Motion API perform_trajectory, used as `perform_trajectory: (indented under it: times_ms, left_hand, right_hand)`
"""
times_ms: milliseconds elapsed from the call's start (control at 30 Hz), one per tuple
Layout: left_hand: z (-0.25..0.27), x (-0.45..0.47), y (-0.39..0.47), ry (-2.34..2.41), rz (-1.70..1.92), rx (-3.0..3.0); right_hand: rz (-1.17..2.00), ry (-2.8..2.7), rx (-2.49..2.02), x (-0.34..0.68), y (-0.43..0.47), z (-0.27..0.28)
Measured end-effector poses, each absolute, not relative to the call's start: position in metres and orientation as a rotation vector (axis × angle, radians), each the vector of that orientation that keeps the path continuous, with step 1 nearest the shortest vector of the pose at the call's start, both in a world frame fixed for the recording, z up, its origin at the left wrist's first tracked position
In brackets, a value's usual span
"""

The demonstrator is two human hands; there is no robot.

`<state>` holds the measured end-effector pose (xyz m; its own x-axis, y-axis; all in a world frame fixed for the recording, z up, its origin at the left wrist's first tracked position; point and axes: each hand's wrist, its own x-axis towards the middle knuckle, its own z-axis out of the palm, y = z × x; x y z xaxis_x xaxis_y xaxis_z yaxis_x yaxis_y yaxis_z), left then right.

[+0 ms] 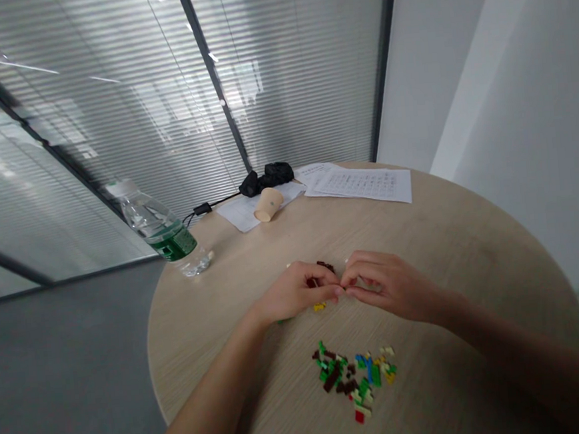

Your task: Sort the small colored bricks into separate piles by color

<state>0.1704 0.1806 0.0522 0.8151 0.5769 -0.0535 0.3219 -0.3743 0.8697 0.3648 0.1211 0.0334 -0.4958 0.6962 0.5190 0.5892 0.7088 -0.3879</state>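
Observation:
My left hand [298, 288] and my right hand [395, 285] meet fingertip to fingertip over the middle of the round table. Both are closed in a pinch. A tiny dark bit shows where the fingertips touch, too small to name. Just behind my left fingers lie dark brown toy bricks [325, 265], partly hidden by that hand. Small yellow bricks [319, 306] show below its fingers, and a bit of green peeks out by the wrist. Nearer to me, apart from both hands, is a loose pile of small toy bricks [332, 374] in brown, green, blue, yellow, cream and red.
A clear water bottle [160, 230] with a green label stands at the table's left edge. Farther back are a beige paper cup [268, 205] on its side, a black bundle with a cord [277, 174] and printed sheets [362, 183]. Glass with blinds rises behind the wooden table [472, 243].

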Motion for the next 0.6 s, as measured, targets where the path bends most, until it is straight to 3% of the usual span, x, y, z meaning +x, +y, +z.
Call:
perform_trajectory:
  times_ms: [367,600]
  left_hand:
    - [0.065,0.157,0.185,0.713,0.246,2.121]
    - [0.066,0.121,0.209,1.085,-0.088,2.44]
  right_hand:
    - [0.218,-2.221,-0.999,0.363,0.12,0.032]
    - [0.471,-2.497,-0.839,0.353,0.114,0.027]
